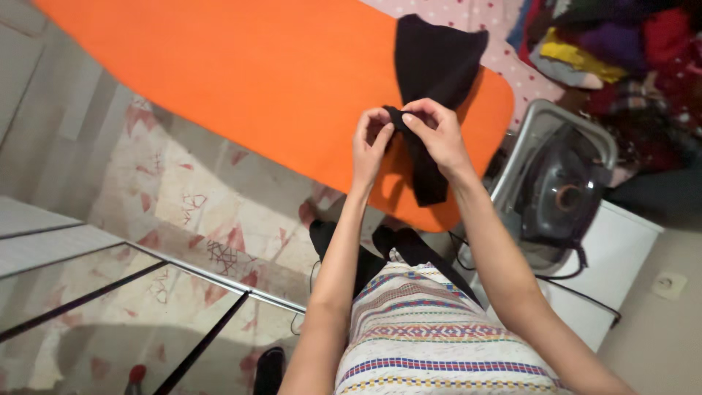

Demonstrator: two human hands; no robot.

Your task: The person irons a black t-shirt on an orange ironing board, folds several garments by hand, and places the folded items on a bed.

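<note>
A black garment (435,66) lies across the near end of an orange ironing board (278,80). My left hand (371,150) and my right hand (437,135) pinch the same bunched part of the black cloth between thumb and fingers, just above the board. A narrow strip of the cloth hangs down below my right hand over the board's edge.
A dark iron (561,194) rests in a metal holder at the board's right end, its cord trailing down. A heap of coloured clothes (614,44) lies at the top right. A patterned rug (190,212) covers the floor on the left, with a glass-topped table (95,292) below it.
</note>
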